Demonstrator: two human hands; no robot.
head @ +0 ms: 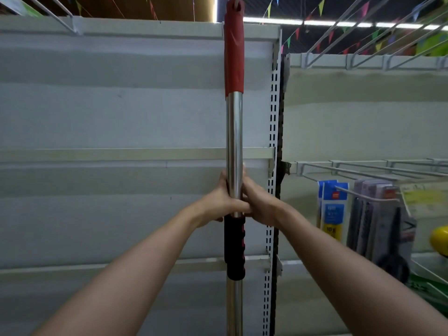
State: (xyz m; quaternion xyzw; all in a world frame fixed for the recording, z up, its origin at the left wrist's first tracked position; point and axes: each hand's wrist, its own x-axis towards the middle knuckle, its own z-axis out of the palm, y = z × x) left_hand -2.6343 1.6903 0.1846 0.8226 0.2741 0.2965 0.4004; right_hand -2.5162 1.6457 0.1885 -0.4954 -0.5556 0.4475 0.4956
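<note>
A long chrome pole (234,141) stands upright in front of a grey shelf back panel (116,112). Its top ends in a red plastic handle (234,52) with a hanging hole, up by a hook at the frame's top edge. Lower down the pole carries a dark ribbed sleeve (234,248). My left hand (224,202) grips the chrome part from the left, just above that sleeve. My right hand (258,204) grips the same spot from the right, its fingers meeting the left hand's fingers around the pole.
A slotted white upright (272,166) runs down just right of the pole. Wire peg hooks (363,170) jut out at the right, with blue and grey packaged goods (333,209) hanging below. More wire hooks (53,13) reach out overhead at the upper left.
</note>
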